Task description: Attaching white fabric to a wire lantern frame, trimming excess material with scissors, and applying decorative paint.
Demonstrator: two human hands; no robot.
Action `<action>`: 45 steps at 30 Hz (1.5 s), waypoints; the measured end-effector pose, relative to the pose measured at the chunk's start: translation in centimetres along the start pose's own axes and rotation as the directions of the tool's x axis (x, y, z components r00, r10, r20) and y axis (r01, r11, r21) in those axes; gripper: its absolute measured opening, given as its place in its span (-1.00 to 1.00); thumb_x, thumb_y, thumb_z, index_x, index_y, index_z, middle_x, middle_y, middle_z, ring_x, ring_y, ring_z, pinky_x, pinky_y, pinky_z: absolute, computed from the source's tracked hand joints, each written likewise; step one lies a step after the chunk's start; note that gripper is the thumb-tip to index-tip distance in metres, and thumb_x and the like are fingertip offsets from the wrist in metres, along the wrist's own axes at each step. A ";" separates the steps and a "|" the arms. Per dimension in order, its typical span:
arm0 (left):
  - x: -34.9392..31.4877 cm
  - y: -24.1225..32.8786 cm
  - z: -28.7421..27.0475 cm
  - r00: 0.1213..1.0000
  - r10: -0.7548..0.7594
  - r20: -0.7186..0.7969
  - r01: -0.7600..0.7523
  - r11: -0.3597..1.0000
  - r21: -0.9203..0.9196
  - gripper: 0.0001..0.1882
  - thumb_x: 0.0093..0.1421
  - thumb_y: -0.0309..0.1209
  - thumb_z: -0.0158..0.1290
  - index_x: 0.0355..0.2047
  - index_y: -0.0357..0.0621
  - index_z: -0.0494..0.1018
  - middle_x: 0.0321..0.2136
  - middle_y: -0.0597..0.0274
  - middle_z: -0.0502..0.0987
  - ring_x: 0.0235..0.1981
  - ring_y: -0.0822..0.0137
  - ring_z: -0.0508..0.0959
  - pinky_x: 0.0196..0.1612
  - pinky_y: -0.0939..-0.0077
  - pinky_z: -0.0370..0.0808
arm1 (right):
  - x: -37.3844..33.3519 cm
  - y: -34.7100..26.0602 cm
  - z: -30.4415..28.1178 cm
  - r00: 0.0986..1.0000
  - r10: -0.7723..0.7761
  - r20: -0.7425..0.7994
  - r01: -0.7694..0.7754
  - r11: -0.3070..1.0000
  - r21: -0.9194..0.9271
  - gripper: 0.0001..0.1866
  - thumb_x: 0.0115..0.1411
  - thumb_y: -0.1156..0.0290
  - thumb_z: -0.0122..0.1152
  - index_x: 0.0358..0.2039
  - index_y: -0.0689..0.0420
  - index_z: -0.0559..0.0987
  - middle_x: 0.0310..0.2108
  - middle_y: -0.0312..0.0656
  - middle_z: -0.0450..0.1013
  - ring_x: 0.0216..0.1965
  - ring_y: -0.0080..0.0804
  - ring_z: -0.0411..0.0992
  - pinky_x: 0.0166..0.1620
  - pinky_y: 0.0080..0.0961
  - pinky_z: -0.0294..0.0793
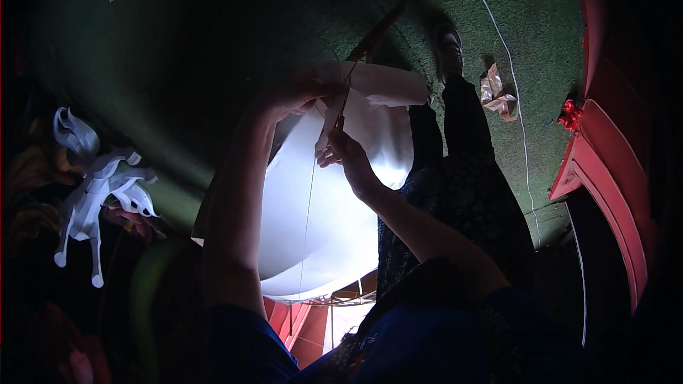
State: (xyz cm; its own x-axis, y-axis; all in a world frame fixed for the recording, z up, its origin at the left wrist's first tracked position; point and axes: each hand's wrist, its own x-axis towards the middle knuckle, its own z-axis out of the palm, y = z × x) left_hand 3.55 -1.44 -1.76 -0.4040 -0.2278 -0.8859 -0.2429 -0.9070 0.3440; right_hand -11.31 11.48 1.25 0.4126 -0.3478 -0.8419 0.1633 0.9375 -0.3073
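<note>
A large white sheet-like form (320, 206), glowing brightly along its lower right, lies in front of me. Its upper end curls into a roll (388, 85). At the upper edge my left hand (302, 97) is closed, its fingers bent against the white material; shadow hides part of the grip. Just below and to the right, my right hand (348, 156) pinches a slim dark stick-like piece (343, 107) that slants upward between both hands. Its exact kind is too dark to tell. A thin line, perhaps thread or wire (307, 224), runs down across the white surface.
Green carpet (533, 43) covers the floor. A pale cable (506, 46) crosses it on the right, beside a crumpled clear wrapper (496, 92). Red curved panels (612, 163) stand farther right, with a small red ornament (569, 114). At left is a white animal-like figure (89, 203).
</note>
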 end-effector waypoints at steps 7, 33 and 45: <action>0.1 -0.2 -0.2 0.999 0.035 0.031 -0.033 0.998 -0.054 -0.77 0.12 -0.28 0.20 -0.41 -0.22 0.54 -0.73 0.41 0.44 -0.86 0.74 0.13 -0.82 0.76 -0.08 | 0.2 0.5 0.9 0.996 -0.076 -0.037 0.082 0.975 0.206 -0.50 0.32 -0.06 -0.22 -0.35 0.19 0.40 -0.45 -0.22 0.41 -0.44 -0.49 0.40 -0.25 -0.54 0.42; 0.1 -0.6 1.2 0.997 0.055 -0.049 -0.065 0.969 -0.239 -0.73 0.24 -0.11 0.00 -0.39 -0.01 0.49 -0.81 0.54 0.24 -0.86 0.70 0.04 -0.79 0.74 -0.11 | 0.6 1.0 -0.3 0.995 -0.080 0.060 0.065 0.975 0.214 -0.38 0.31 -0.21 -0.42 -0.30 0.09 0.41 -0.40 -0.25 0.41 -0.35 -0.45 0.42 -0.17 -0.38 0.40; -0.3 -0.1 1.3 0.988 0.118 -0.101 -0.126 0.989 -0.075 -0.81 0.19 -0.26 0.04 -0.37 -0.10 0.51 -0.77 0.47 0.34 -0.84 0.70 0.12 -0.78 0.72 -0.05 | -1.1 0.6 -2.4 0.997 -0.045 0.061 0.041 0.997 0.066 -0.43 0.31 -0.16 -0.26 -0.28 0.14 0.45 -0.33 -0.19 0.46 -0.27 -0.42 0.48 -0.10 -0.36 0.43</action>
State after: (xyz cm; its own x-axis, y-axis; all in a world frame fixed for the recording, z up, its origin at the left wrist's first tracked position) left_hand 2.55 -0.84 -1.13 -0.3383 -0.3682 -0.8660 -0.1233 -0.8950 0.4287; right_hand -13.84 12.45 0.91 0.4584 -0.3898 -0.7987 0.2391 0.9196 -0.3116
